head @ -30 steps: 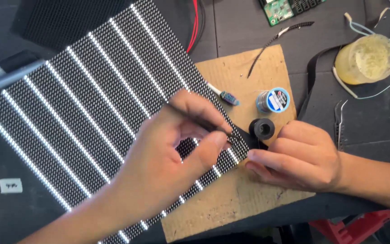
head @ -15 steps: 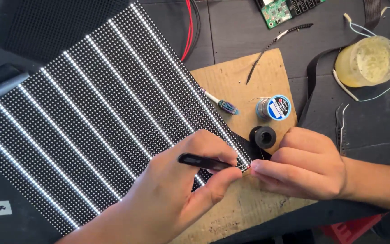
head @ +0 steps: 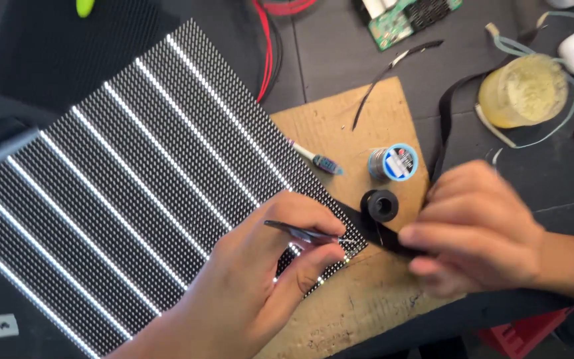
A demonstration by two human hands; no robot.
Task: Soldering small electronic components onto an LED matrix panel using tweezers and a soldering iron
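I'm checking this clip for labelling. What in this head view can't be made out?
- Tweezer tips: too small to tell whether they grip anything.
- Right hand: motion-blurred; its fingers hide how the black strip is held.
- Lit panel: near corner hidden under the left hand.
- Circuit board: cut off by the top edge.

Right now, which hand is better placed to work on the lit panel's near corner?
Left. The left hand pinches the tweezers, tips at the LED panel corner. The right hand sits beside it, blurred, over a black strip.
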